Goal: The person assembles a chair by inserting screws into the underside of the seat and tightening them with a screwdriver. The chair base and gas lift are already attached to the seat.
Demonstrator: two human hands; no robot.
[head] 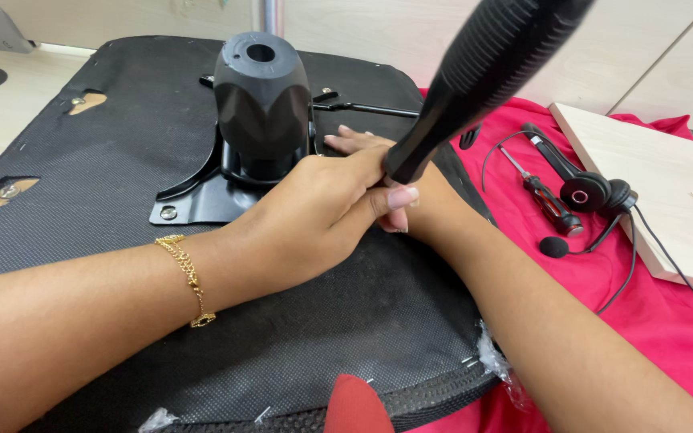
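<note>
An upturned black chair seat with its metal mechanism lies on a red cloth, where the left hand has its fingers closed around a black lever handle, hiding the right hand's fingers, beside a headset and screwdriver.

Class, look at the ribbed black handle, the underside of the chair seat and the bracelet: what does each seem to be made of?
Ribbed black handle: probably rubber or soft plastic, matte with moulded ridges. Seat underside: black woven fabric, its fine mesh texture visible. Bracelet: gold-coloured metal chain, shiny links; whether real gold cannot be told.
</note>
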